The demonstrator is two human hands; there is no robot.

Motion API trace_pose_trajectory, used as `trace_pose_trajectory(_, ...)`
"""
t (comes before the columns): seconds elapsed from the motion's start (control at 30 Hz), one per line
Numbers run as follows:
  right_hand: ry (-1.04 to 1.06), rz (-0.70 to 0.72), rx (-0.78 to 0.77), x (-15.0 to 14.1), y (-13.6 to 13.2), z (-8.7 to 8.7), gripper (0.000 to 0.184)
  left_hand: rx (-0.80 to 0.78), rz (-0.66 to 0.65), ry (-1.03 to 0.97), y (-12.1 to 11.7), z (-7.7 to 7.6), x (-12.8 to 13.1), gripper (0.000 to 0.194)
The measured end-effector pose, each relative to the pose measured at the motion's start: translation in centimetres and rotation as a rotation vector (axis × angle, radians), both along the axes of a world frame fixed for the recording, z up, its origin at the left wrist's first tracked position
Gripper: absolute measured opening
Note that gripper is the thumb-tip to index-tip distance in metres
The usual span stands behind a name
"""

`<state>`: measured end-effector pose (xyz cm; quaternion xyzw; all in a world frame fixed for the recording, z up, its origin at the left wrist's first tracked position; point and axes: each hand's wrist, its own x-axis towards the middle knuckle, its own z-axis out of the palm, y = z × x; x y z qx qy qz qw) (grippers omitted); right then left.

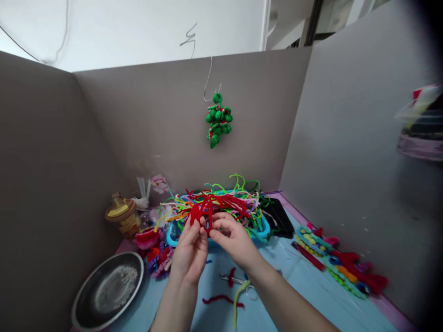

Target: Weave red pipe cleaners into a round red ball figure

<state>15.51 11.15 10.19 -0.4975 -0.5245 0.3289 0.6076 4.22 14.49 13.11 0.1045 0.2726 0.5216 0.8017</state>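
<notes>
Above the table's front half, my left hand [192, 249] is closed round a flat shape of red pipe cleaner [197, 213]. My right hand [231, 237] pinches a red strand of it, which rises between the two hands. The fingertips nearly meet, so part of the piece is hidden. Right behind them stands a blue basket [171, 236] heaped with pipe cleaners [228, 203] in many colours. Below the hands lie scissors [238, 279], a dark red pipe cleaner [221, 299] and a yellow-green pipe cleaner [237, 299].
A metal bowl [136, 281] with small pale bits sits at the left, near a brown-and-yellow pot [126, 216]. Finished fuzzy figures [342, 267] and a red pen [311, 258] lie at the right. A green ornament [218, 120] hangs on the grey partition [155, 110].
</notes>
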Motion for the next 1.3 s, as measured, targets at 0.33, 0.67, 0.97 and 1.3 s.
trace_pose_trajectory(0.33,0.032,-0.151,0.070,0.0,0.1,-0.4,0.012,0.109,-0.071,0.178,0.1,-0.2,-0.3,0.024)
trace_pose_trajectory(0.67,0.131,-0.109,0.188,0.1,0.3,-1.1,0.014,0.012,-0.123,0.173,-0.3,0.4,-0.4,0.022)
trace_pose_trajectory(0.97,0.018,-0.278,0.153,1.4,0.2,-0.6,0.015,0.477,0.008,0.351,-0.2,-0.7,-0.5,0.070)
trace_pose_trajectory(1.3,-0.285,-0.318,0.069,3.4,-0.2,0.7,0.012,0.647,-0.089,0.518,-0.4,-0.6,-0.9,0.085)
